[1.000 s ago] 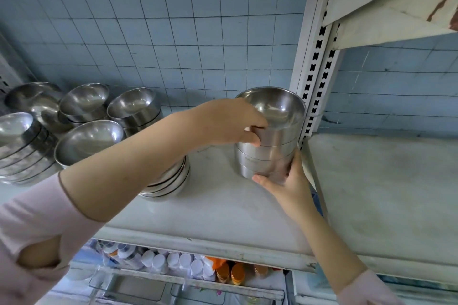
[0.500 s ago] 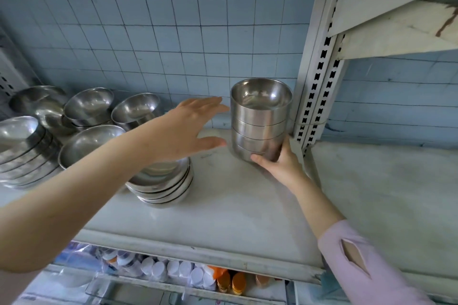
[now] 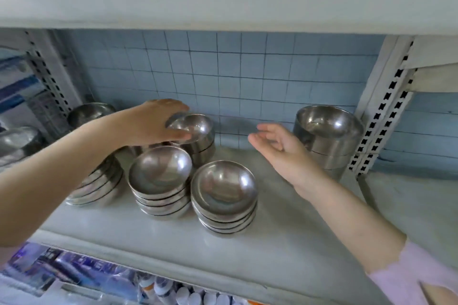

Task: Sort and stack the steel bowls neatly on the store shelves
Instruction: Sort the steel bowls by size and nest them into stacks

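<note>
A tall stack of deep steel bowls (image 3: 327, 136) stands at the shelf's back right, against the slotted upright. My right hand (image 3: 275, 142) hovers open just left of it, touching nothing. My left hand (image 3: 153, 122) grips the rim of the top bowl of a small stack (image 3: 195, 131) at the back middle. In front of that stand two stacks of shallow bowls (image 3: 161, 176) (image 3: 223, 190). More shallow stacks (image 3: 99, 183) lie under my left forearm, partly hidden.
The grey shelf (image 3: 285, 242) has bare room at the front and between the stacks. A slotted metal upright (image 3: 386, 106) borders the right side. Blue tiles (image 3: 247, 69) line the back. Bottles (image 3: 188, 297) stand on the shelf below. Another shelf hangs overhead.
My right hand has let go of the tall stack and drawn left of it. My left hand moved left and took hold of the top bowl of the small back stack. The view swung left.
</note>
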The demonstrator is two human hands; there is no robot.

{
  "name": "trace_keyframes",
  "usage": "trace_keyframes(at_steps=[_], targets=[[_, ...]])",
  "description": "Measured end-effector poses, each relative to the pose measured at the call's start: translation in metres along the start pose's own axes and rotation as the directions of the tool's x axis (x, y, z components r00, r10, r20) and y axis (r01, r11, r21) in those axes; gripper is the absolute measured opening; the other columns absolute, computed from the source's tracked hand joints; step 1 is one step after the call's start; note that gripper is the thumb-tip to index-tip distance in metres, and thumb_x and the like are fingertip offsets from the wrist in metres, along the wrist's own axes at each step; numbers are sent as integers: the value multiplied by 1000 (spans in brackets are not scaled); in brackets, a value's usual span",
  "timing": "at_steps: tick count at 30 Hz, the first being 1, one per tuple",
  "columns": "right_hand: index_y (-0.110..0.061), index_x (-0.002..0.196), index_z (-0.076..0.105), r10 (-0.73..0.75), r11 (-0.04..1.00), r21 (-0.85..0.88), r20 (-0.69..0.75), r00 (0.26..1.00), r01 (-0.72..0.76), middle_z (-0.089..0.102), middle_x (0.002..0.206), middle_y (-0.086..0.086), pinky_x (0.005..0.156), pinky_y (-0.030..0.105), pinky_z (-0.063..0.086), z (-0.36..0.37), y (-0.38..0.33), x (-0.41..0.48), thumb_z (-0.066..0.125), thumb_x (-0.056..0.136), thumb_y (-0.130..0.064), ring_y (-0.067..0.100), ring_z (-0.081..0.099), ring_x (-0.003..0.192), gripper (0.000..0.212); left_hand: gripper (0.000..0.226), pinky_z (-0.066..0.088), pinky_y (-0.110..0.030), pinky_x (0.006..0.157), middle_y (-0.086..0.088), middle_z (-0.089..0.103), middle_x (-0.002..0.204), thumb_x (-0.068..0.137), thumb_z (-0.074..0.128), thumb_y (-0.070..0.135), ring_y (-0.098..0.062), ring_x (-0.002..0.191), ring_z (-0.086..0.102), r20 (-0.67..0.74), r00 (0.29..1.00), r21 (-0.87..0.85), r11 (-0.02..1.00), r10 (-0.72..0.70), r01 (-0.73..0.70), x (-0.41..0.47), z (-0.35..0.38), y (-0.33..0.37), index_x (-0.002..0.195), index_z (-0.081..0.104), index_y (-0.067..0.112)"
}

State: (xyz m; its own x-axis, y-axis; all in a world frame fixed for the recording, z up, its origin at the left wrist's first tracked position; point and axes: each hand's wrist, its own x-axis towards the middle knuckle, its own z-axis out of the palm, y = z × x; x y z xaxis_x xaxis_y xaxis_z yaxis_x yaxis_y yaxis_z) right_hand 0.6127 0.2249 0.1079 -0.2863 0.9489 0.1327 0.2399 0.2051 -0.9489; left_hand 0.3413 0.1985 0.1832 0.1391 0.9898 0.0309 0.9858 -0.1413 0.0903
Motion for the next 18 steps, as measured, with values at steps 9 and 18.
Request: trace_keyframes(at_steps=[9,18], targets=[[-29,157,20,139,855,-516,315,939,46,25,163,-7,117,30,28,78,-40,112,67,83,-59,15,31,147,92,93,27,-47,115,1,23,158,77,59,71,-31,143,28,181,981,55,996,-72,63,38,9,-125,151,21,30],[-26,159,-5,395,710,-700,304,867,-78,11,167,-4,117,28,20,118,-20,147,60,81,-71,17,22,151,111,124,12,-48,119,-12,-18,161,72,60,75,-35,149,-4,367,906,139,976,-210,170,77,43,-172,153,-13,15]])
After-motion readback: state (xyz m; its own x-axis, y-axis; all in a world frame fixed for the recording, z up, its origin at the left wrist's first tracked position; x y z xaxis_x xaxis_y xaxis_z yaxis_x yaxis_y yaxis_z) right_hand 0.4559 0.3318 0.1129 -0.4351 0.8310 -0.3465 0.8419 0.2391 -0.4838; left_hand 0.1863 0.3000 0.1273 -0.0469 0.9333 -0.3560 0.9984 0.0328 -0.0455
